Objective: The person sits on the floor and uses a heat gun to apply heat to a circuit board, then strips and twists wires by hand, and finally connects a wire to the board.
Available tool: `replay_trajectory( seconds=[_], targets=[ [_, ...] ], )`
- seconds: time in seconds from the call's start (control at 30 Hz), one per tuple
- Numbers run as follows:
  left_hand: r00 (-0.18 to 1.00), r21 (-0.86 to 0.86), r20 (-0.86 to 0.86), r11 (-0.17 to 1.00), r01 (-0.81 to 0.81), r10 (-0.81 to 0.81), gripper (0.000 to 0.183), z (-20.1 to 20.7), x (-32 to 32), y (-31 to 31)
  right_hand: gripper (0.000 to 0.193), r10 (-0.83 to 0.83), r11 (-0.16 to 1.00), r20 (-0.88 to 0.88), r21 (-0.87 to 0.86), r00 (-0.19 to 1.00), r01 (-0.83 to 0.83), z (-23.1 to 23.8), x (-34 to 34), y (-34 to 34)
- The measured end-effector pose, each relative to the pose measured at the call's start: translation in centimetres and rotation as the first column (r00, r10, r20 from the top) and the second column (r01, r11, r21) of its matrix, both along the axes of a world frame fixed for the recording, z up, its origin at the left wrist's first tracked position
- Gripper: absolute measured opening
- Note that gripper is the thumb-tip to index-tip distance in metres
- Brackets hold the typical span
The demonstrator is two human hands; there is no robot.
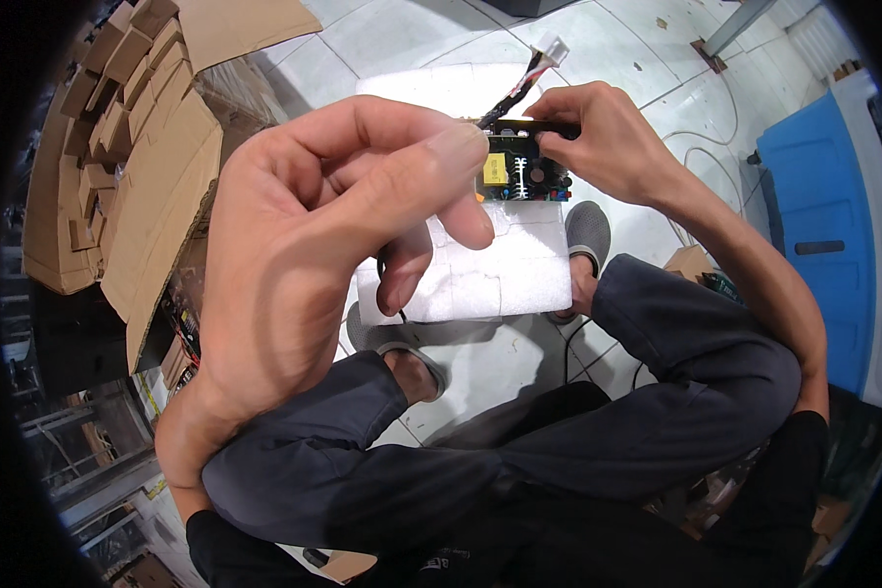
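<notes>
White-plugged cable [509, 100] is pinched between nearly closed left fingers [446, 157] while right fingers [563, 149] grip the circuit board [521, 174] at a corner.

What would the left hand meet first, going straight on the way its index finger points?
Probably the circuit board, just right of the left hand in the picture, with the right hand beyond. Depth is unclear: the left hand looks nearer the camera and might pass above.
</notes>
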State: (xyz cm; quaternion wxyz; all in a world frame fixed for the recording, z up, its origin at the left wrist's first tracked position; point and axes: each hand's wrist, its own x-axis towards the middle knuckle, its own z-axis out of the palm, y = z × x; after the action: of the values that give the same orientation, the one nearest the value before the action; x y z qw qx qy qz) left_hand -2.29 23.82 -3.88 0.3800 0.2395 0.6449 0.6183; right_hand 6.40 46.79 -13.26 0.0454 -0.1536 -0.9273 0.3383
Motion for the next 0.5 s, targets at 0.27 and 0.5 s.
replay_trajectory(
  seconds=[0.27,0.5],
  targets=[
    [1.000,-0.034,-0.017,0.999,0.020,-0.020,0.022,0.2,0.0,0.0,0.024,0.031,0.998,0.032,0.054,0.999,-0.032,-0.2,-0.3,0.0],
    [1.000,0.007,-0.014,1.000,0.028,-0.028,0.027,0.1,-0.1,0.0,0.034,0.058,0.959,-0.043,-0.276,0.997,-0.068,0.7,0.8,1.7]
  ],
)
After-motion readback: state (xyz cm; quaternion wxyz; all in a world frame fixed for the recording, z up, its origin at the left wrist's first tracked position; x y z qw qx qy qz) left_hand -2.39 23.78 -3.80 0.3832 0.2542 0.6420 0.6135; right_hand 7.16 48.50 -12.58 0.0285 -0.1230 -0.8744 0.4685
